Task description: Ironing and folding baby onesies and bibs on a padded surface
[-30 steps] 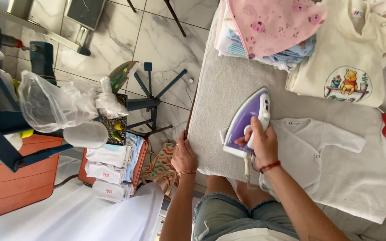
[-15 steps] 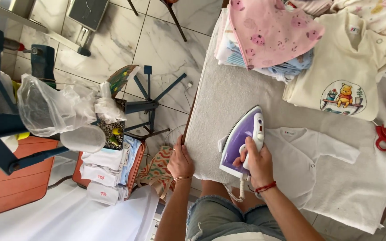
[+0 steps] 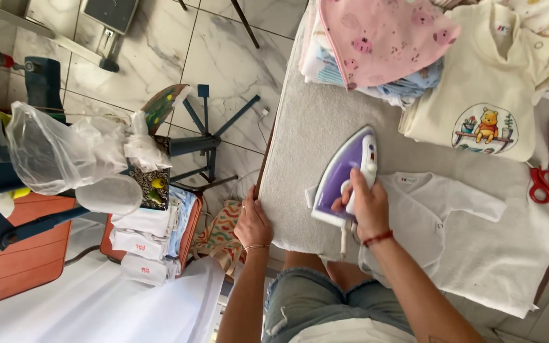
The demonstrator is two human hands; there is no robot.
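Right hand: we see it at centre frame, fingers wrapped closed around the handle of the purple-and-white iron.
Iron: sole down on the left sleeve of the small white baby top, lower centre.
Left hand: open, flat on the left edge of the grey ironing surface, gripping nothing.
Upper right: 1 cream shirt with a bear print; pink cloth atop a folded pile.
Right edge: red scissors.

right hand: grips purple iron | on white baby shirt
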